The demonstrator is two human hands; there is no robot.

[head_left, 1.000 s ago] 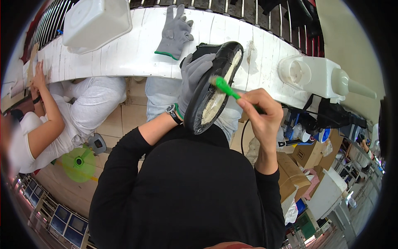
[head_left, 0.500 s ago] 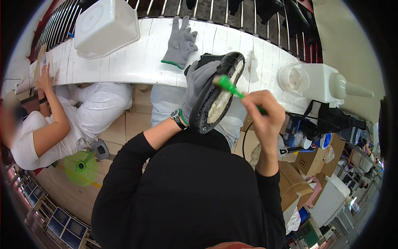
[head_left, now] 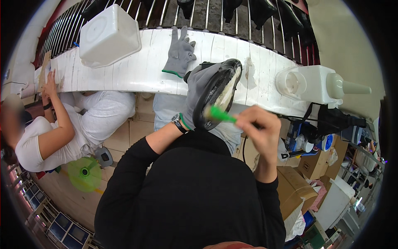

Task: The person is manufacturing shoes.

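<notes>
Through the head camera, I see the left hand point(head_left: 197, 93), in a grey knit glove with a green hem, wrapped around a black shoe point(head_left: 204, 113) with a cream inlay along its upturned underside. Its fingertips are hard to separate from the shoe, and most of the upper is hidden. The bare right hand point(head_left: 263, 124) pinches a green-handled brush point(head_left: 223, 115); the handle's rear end is lost behind the fingers. The bristles blur by the shoe's nearer end, so I cannot tell whether they touch.

Beyond the left hand, a loose grey glove point(head_left: 179, 56) lies on a scuffed white bench point(head_left: 124, 76). Farther left of that grip stands a white plastic container point(head_left: 110, 35); to the right of both hands are a translucent round cup point(head_left: 291, 83) and a white bottle with a long nozzle point(head_left: 331, 85). Past the bench runs a metal roller rack point(head_left: 199, 18), its black items cut off above. Well left of the grips sits a co-worker in white point(head_left: 54, 141); right of and below the right hand, brown cardboard boxes point(head_left: 292, 189) crowd the floor. The fisheye's dark rim swallows the room's edges.
</notes>
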